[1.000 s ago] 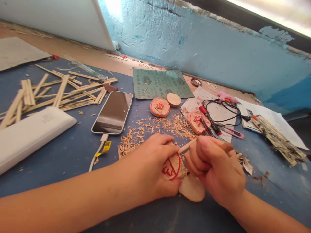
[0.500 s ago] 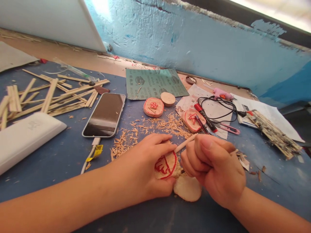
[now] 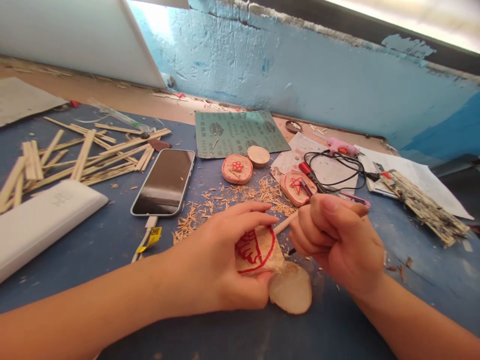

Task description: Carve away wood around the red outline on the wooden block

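Note:
My left hand (image 3: 225, 255) is closed around the edge of a wood slice (image 3: 262, 250) with a red line drawing and a red rim line, tilting it above the table. In a fist, my right hand (image 3: 337, 237) grips a thin pale wooden stick (image 3: 285, 223) whose visible end is at the slice's upper right edge; the fingers hide the rest. A small dark tip (image 3: 292, 252) shows below that fist, and I cannot tell what it belongs to. Just under the held slice lies a plain wood slice (image 3: 292, 290). Pale wood shavings (image 3: 258, 192) are scattered beyond my hands.
Wood slices with a red flower (image 3: 237, 168) and a red star (image 3: 294, 187) lie farther back, near green sandpaper (image 3: 240, 132). At left are a phone (image 3: 165, 182), a white power bank (image 3: 56, 220) and wooden sticks (image 3: 82, 155). A black cable (image 3: 337, 170) lies right.
The held slice is tilted differently, showing more of its lower right side. My right hand has shifted slightly right and up, still gripping the stick. The view has shifted slightly.

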A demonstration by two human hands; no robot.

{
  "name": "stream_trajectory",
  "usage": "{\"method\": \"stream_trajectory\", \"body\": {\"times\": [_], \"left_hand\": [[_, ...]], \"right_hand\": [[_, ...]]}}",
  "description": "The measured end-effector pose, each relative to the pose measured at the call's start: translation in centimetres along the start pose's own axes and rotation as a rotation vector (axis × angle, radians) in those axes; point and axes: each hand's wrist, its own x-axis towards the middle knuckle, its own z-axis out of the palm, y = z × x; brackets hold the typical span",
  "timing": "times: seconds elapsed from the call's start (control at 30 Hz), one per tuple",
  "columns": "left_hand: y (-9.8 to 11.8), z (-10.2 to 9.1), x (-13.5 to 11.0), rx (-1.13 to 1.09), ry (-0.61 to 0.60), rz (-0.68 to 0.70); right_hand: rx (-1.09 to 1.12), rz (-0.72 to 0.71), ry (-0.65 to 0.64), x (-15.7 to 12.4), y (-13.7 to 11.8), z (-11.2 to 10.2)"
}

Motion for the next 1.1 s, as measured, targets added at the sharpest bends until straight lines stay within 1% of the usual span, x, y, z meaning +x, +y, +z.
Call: {"method": "stream_trajectory", "body": {"times": [0.07, 0.13, 0.2, 0.27, 0.3, 0.37, 0.47, 0.6, 0.73, 0.83, 0.9, 1.0, 1.1], "left_hand": [[0.2, -0.2, 0.0, -0.028, 0.031, 0.043], [0.3, -0.4, 0.1, -0.047, 0.070, 0.074], [0.5, -0.5, 0.3, -0.064, 0.117, 0.086], [0.6, -0.5, 0.5, -0.082, 0.163, 0.093], [0.6, -0.6, 0.6, -0.087, 0.180, 0.096], [0.7, -0.6, 0.6, -0.085, 0.204, 0.100], [0.7, -0.8, 0.5, -0.071, 0.218, 0.091], [0.7, -1.0, 0.6, -0.052, 0.186, 0.094], [0.5, -0.8, 0.4, -0.078, 0.171, 0.079], [0.2, -0.7, 0.1, -0.077, 0.141, 0.022], [0.0, -0.6, 0.1, -0.058, 0.103, -0.053], [-0.3, -0.4, 0.2, -0.071, 0.052, -0.181], [-0.5, -0.2, 0.5, -0.121, 0.056, -0.227]], "right_hand": [[-0.183, -0.057, 0.008, -0.2, -0.6, -1.0], [-0.496, -0.105, -0.004, -0.4, -1.1, -2.0], [-0.791, -0.120, -0.088, -0.5, -1.6, -2.7], [-0.942, -0.124, -0.233, -0.4, -2.0, -3.0], [-0.976, -0.131, -0.293, -0.3, -2.1, -3.0], [-1.013, -0.157, -0.357, -0.1, -2.1, -2.9], [-1.055, -0.186, -0.387, -0.1, -1.9, -2.6], [-1.078, -0.187, -0.418, -0.4, -1.8, -2.2], [-1.090, -0.157, -0.437, -0.6, -2.0, -1.9], [-1.065, -0.113, -0.469, -0.6, -2.2, -2.0], [-1.067, -0.113, -0.469, -0.7, -2.3, -2.1], [-1.109, -0.174, -0.423, -0.7, -2.1, -2.5], [-1.165, -0.269, -0.360, -0.7, -1.8, -2.7]]}}
